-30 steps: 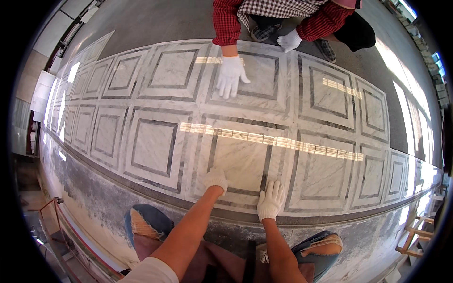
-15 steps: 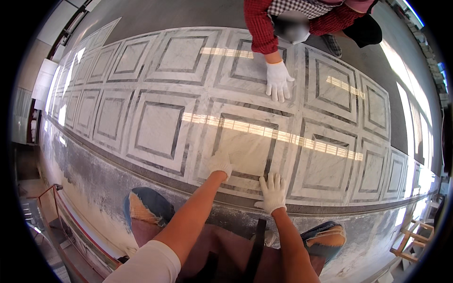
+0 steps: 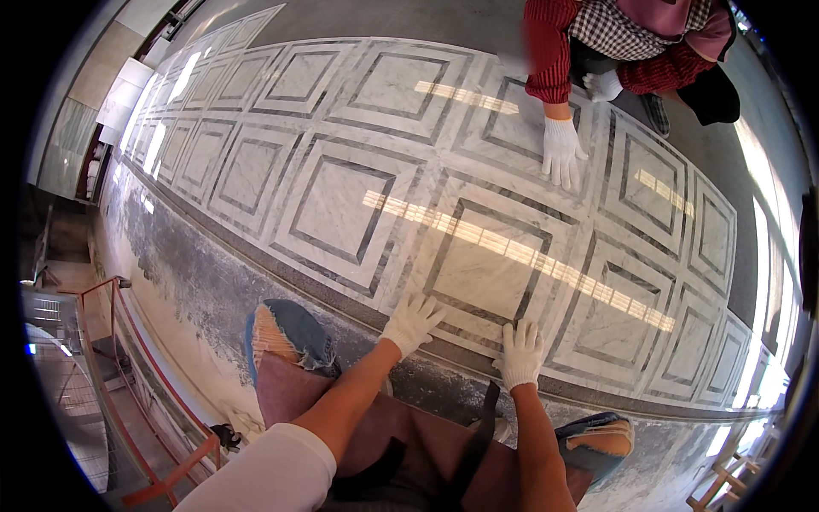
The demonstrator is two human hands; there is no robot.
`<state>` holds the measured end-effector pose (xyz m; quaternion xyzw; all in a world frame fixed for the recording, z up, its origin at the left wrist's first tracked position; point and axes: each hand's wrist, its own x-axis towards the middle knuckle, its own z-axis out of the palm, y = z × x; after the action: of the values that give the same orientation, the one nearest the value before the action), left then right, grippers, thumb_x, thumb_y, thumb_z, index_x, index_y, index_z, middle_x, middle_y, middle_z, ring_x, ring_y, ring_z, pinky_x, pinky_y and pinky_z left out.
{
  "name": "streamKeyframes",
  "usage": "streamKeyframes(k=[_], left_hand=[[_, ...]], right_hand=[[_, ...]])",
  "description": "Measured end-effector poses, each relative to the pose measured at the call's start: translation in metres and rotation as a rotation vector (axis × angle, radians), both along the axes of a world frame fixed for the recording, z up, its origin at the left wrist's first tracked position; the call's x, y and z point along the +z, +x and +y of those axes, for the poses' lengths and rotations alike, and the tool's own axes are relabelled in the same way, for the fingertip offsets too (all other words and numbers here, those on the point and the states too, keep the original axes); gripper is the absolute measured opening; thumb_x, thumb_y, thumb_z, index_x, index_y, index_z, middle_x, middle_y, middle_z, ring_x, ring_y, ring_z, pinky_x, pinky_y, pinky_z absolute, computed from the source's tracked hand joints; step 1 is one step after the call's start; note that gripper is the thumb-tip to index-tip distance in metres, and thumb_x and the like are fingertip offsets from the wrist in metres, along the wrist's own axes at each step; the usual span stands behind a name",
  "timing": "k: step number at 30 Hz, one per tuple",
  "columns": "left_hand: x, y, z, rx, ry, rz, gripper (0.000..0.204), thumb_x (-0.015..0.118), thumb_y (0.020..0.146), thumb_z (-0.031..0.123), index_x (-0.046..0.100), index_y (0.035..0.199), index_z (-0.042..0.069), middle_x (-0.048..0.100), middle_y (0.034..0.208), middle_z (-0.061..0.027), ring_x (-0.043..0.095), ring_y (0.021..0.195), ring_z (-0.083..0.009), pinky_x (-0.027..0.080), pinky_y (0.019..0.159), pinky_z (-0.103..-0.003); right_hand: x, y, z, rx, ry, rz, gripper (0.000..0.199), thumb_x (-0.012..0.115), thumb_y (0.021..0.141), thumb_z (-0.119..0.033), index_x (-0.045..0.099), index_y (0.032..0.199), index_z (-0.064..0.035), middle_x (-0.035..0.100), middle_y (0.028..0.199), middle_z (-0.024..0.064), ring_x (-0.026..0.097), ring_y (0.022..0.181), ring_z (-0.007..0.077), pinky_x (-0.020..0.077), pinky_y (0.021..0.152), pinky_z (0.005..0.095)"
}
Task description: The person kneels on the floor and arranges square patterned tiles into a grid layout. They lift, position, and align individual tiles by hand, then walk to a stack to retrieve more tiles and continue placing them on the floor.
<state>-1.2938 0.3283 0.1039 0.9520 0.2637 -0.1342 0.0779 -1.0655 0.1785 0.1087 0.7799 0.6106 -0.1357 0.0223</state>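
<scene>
Open marble tile floor [image 3: 341, 205] stretches leftward; a co-worker's gloved hand [image 3: 563, 152] blocks the far side.

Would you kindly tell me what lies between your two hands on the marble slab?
In the head view, only bare marble slab between left hand and right hand.

Beyond the fingers [image 3: 431, 309], a polished marble floor [image 3: 341, 205] of grey-bordered square panels mirrors long ceiling lights. A red metal railing [image 3: 128, 341] stands far left; bright windows [image 3: 772, 256] glare right.
</scene>
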Motion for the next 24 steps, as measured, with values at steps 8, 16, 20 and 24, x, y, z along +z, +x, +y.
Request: streamKeyframes(k=[8, 16, 20, 24], left_hand=[[-0.010, -0.007, 0.009, -0.071, 0.017, -0.010, 0.066, 0.071, 0.075, 0.040, 0.049, 0.133, 0.016, 0.048, 0.130, -0.0095, 0.041, 0.124, -0.0305, 0.028, 0.108, -0.048], [-0.010, -0.004, 0.005, -0.087, 0.116, 0.027, 0.056, 0.062, 0.082, 0.032, 0.048, 0.133, 0.015, 0.049, 0.127, -0.0092, 0.041, 0.123, -0.0308, 0.028, 0.108, -0.050], [-0.004, 0.001, 0.002, -0.078, 0.060, 0.107, 0.046, 0.048, 0.092, 0.022, 0.045, 0.137, 0.018, 0.048, 0.132, -0.0079, 0.040, 0.126, -0.0290, 0.027, 0.108, -0.050], [-0.005, -0.001, 0.002, -0.080, 0.118, -0.005, 0.064, 0.072, 0.075, 0.036, 0.049, 0.130, 0.014, 0.049, 0.125, -0.0096, 0.043, 0.121, -0.0298, 0.032, 0.105, -0.049]], right_hand=[[-0.009, -0.002, 0.000, 0.018, 0.023, -0.064, 0.085, 0.087, 0.049, -0.031, 0.048, 0.122, -0.0102, 0.044, 0.131, 0.0166, 0.040, 0.126, 0.0389, 0.0364, 0.101, 0.0519], [-0.016, -0.005, -0.003, 0.066, 0.092, -0.179, 0.080, 0.085, 0.052, -0.032, 0.049, 0.120, -0.0081, 0.044, 0.130, 0.0183, 0.040, 0.125, 0.0409, 0.0349, 0.101, 0.0537], [-0.013, -0.003, -0.006, 0.018, 0.067, -0.071, 0.080, 0.085, 0.052, -0.030, 0.050, 0.120, -0.0084, 0.044, 0.130, 0.0182, 0.039, 0.126, 0.0403, 0.0342, 0.101, 0.0538], [-0.014, -0.002, -0.005, 0.009, 0.060, -0.060, 0.080, 0.086, 0.052, -0.029, 0.050, 0.121, -0.0092, 0.044, 0.129, 0.0170, 0.039, 0.126, 0.0394, 0.0340, 0.100, 0.0536]])
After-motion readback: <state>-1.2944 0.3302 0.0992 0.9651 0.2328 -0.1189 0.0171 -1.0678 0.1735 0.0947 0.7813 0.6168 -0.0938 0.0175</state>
